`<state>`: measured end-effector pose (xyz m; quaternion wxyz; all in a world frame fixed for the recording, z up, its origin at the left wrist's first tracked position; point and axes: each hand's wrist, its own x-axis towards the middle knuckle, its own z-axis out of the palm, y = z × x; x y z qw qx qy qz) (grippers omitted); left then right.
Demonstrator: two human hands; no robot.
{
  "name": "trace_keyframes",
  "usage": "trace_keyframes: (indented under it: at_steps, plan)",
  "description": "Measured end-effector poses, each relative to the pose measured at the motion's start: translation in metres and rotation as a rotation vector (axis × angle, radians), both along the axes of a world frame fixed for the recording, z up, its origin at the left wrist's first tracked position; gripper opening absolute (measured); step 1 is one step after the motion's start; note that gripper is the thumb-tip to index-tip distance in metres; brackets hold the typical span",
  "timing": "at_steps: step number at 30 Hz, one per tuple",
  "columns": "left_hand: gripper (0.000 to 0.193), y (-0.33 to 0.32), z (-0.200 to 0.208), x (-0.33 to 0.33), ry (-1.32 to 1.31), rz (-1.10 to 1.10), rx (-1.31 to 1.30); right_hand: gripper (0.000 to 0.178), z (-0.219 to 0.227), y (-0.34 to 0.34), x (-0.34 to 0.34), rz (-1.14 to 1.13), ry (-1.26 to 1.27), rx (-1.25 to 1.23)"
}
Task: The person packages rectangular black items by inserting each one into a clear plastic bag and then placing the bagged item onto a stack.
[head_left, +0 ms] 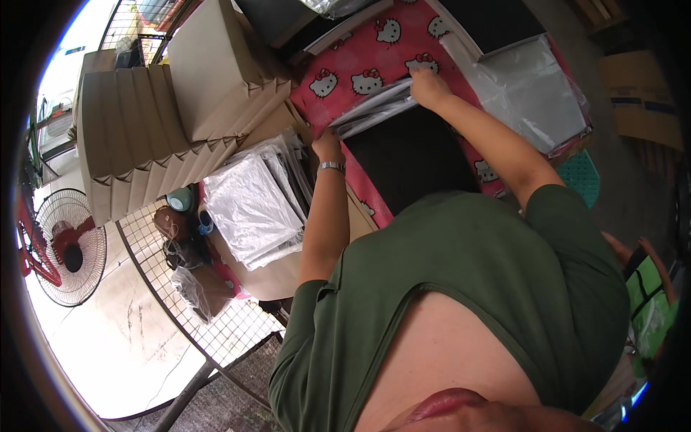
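Observation:
On a pink tablecloth with cartoon cat faces (367, 82) lies a flat black panel (403, 155), close against my body. Along its far edge runs a crumpled strip of whitish clear plastic (378, 108), which looks like the mouth of a plastic sleeve. My left hand (328, 147), with a watch at the wrist, is closed on the strip's left end. At the right end my right hand (430, 88) pinches the plastic near the far corner. The fingertips of both hands are partly hidden. Left of my left forearm sits a stack of clear plastic-wrapped sheets (252, 201).
Folded brown cardboard boxes (129, 137) stand in a row at the left. More clear plastic (533, 93) and a black panel (497, 25) lie at the far right. A fan (70, 248) stands at the far left, beside a wire rack (147, 248) holding small items.

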<state>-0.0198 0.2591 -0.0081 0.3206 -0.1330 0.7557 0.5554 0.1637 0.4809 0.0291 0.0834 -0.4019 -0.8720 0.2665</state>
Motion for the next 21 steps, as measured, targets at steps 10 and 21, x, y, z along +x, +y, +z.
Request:
trace_keyframes:
  at_steps: [10,21]
  plan:
    - [0.033,-0.06,0.232,0.023,-0.086,-0.222,0.397,0.016,0.195,0.006,0.029,0.073,0.59,-0.989]
    - [0.012,-0.148,0.193,0.067,-0.589,-0.475,0.414,0.034,0.118,-0.023,0.159,0.023,0.576,-1.797]
